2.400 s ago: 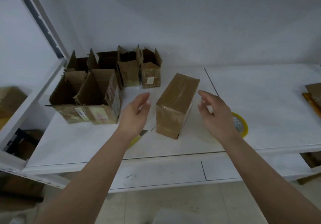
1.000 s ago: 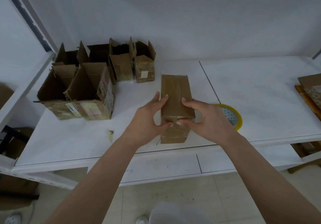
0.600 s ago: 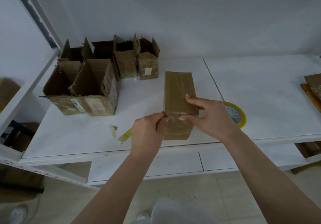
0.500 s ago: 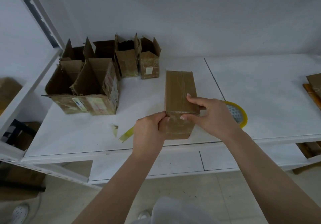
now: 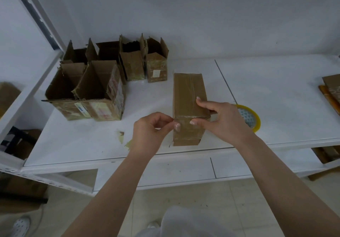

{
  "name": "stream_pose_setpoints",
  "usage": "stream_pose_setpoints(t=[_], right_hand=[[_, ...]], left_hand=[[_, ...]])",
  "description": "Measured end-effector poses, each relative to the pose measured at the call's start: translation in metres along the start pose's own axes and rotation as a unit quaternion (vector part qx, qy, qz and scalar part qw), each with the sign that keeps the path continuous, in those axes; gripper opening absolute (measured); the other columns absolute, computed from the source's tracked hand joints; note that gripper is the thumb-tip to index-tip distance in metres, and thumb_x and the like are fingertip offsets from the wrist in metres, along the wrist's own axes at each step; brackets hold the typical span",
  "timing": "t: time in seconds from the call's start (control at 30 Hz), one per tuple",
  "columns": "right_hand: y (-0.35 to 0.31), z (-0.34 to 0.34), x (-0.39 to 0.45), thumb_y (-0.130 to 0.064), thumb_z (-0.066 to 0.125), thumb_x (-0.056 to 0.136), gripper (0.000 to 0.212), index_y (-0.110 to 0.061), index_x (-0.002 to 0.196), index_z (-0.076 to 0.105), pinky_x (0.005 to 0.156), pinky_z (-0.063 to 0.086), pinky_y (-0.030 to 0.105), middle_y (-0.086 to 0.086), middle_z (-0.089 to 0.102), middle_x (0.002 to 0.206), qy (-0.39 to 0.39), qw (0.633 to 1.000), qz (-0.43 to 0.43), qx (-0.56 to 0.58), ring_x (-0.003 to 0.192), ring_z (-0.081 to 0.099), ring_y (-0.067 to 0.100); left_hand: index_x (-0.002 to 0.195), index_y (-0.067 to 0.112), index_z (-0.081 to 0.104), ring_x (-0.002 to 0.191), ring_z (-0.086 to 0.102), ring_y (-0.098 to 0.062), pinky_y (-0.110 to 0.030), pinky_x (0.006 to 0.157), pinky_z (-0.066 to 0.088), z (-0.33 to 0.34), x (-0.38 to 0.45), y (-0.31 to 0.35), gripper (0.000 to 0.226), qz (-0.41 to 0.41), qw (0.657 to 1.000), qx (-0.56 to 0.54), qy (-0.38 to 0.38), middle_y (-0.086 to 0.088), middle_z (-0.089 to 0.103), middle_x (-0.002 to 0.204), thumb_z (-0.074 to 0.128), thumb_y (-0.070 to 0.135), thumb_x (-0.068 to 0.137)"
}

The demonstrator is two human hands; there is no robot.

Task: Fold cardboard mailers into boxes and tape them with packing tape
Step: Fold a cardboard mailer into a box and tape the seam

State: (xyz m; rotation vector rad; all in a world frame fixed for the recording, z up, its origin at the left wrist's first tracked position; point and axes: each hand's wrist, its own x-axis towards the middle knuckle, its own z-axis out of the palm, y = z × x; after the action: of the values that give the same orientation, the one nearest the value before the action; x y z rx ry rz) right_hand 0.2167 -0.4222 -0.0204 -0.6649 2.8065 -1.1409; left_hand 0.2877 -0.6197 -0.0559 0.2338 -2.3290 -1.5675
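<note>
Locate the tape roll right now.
In the head view the yellow tape roll lies flat on the white shelf, right of the closed box, partly hidden behind the right hand.

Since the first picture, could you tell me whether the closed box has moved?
Yes. The closed box has turned from slanted to square with the shelf edge.

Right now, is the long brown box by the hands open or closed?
Closed. The long brown cardboard box shows an unbroken top with shiny tape over it, and no flaps stick up, unlike the open-topped cardboard boxes behind.
</note>
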Motion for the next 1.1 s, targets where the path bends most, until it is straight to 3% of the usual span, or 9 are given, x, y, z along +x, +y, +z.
stream_pose_setpoints(t=[0.17, 0.47, 0.53, 0.63, 0.7, 0.8, 0.93, 1.0, 1.1], right_hand=[[0.001, -0.003, -0.001, -0.064, 0.067, 0.059, 0.084, -0.032, 0.135, 0.055, 0.096, 0.045, 0.020, -0.009, 0.062, 0.129, -0.013, 1.000, 0.004, 0.013, 0.109, 0.058, 0.001], [0.002, -0.003, 0.001, -0.047, 0.077, 0.069, 0.075, -0.029, 0.137, 0.053, 0.098, 0.041, 0.018, -0.007, 0.060, 0.133, -0.017, 1.000, 0.001, 0.001, 0.116, 0.058, 0.007], [0.004, -0.003, 0.001, -0.042, 0.078, 0.071, 0.074, -0.028, 0.139, 0.051, 0.103, 0.043, 0.023, -0.006, 0.059, 0.134, -0.029, 1.000, -0.002, 0.008, 0.117, 0.058, 0.006], [0.005, -0.002, -0.003, -0.033, 0.077, 0.078, 0.071, -0.026, 0.142, 0.047, 0.104, 0.043, 0.025, -0.005, 0.059, 0.134, -0.032, 0.999, -0.025, 0.015, 0.118, 0.057, 0.006], [0.006, 0.000, -0.006, -0.026, 0.075, 0.082, 0.070, -0.020, 0.144, 0.044, 0.101, 0.047, 0.031, 0.002, 0.060, 0.134, -0.024, 0.997, -0.070, -0.004, 0.116, 0.061, 0.017], [0.012, 0.005, -0.015, -0.041, 0.071, 0.082, 0.078, -0.011, 0.146, 0.039, 0.092, 0.051, 0.034, 0.007, 0.063, 0.128, 0.019, 0.998, -0.041, -0.042, 0.106, 0.065, 0.022], [0.017, 0.010, -0.022, -0.066, 0.060, 0.077, 0.059, -0.013, 0.102, 0.068, 0.068, 0.053, 0.034, 0.000, 0.073, 0.087, 0.095, 0.979, 0.023, -0.177, 0.074, 0.069, 0.021], [0.017, 0.012, -0.023, -0.052, 0.068, 0.082, 0.043, -0.010, 0.073, 0.069, 0.058, 0.048, 0.032, 0.005, 0.066, 0.059, 0.119, 0.973, -0.041, -0.193, 0.053, 0.063, 0.028], [0.017, 0.013, -0.021, -0.036, 0.076, 0.079, 0.040, -0.007, 0.057, 0.062, 0.052, 0.041, 0.032, 0.010, 0.054, 0.043, 0.143, 0.964, -0.099, -0.200, 0.036, 0.051, 0.029]], left_hand=[[0.076, 0.030, 0.056, 0.073, 0.062, -0.001, -0.010, 0.057, 0.046, 0.014, 0.004, -0.006, 0.026, 0.045, 0.998, 0.034, 0.013, 0.012, 0.065, 0.070, 0.082, 0.032, 0.073], [0.090, 0.023, 0.045, 0.074, 0.051, -0.006, -0.028, 0.054, 0.050, 0.018, 0.016, -0.016, 0.046, 0.090, 0.991, 0.060, -0.076, 0.008, 0.052, 0.080, 0.085, 0.026, 0.068], [0.095, 0.028, 0.043, 0.085, 0.051, -0.001, -0.025, 0.062, 0.053, 0.015, 0.014, -0.010, 0.053, 0.082, 0.994, 0.060, -0.049, 0.005, 0.053, 0.093, 0.085, 0.038, 0.064], [0.130, 0.026, 0.041, 0.127, 0.041, -0.006, -0.017, 0.101, 0.041, 0.011, 0.018, 0.008, 0.076, 0.176, 0.980, 0.090, -0.025, 0.006, 0.040, 0.135, 0.072, 0.056, 0.068], [0.146, 0.018, 0.036, 0.146, 0.022, -0.018, -0.015, 0.115, 0.020, 0.014, 0.023, 0.019, 0.078, 0.226, 0.958, 0.148, -0.096, 0.002, 0.030, 0.153, 0.061, 0.053, 0.080], [0.144, 0.008, 0.040, 0.147, 0.013, -0.021, -0.027, 0.118, 0.016, 0.021, 0.023, 0.026, 0.061, 0.239, 0.933, 0.217, -0.158, -0.009, 0.034, 0.153, 0.056, 0.033, 0.091], [0.141, 0.008, 0.044, 0.144, 0.014, -0.017, -0.017, 0.116, 0.008, 0.021, 0.022, 0.025, 0.056, 0.240, 0.935, 0.223, -0.138, -0.009, 0.038, 0.150, 0.062, 0.021, 0.090], [0.140, 0.007, 0.045, 0.143, 0.015, -0.018, -0.009, 0.113, 0.003, 0.022, 0.023, 0.026, 0.056, 0.246, 0.932, 0.226, -0.138, -0.010, 0.039, 0.150, 0.063, 0.022, 0.089], [0.140, 0.007, 0.045, 0.143, 0.015, -0.016, -0.004, 0.111, 0.000, 0.022, 0.022, 0.029, 0.056, 0.240, 0.934, 0.224, -0.142, -0.009, 0.038, 0.150, 0.063, 0.024, 0.089]])
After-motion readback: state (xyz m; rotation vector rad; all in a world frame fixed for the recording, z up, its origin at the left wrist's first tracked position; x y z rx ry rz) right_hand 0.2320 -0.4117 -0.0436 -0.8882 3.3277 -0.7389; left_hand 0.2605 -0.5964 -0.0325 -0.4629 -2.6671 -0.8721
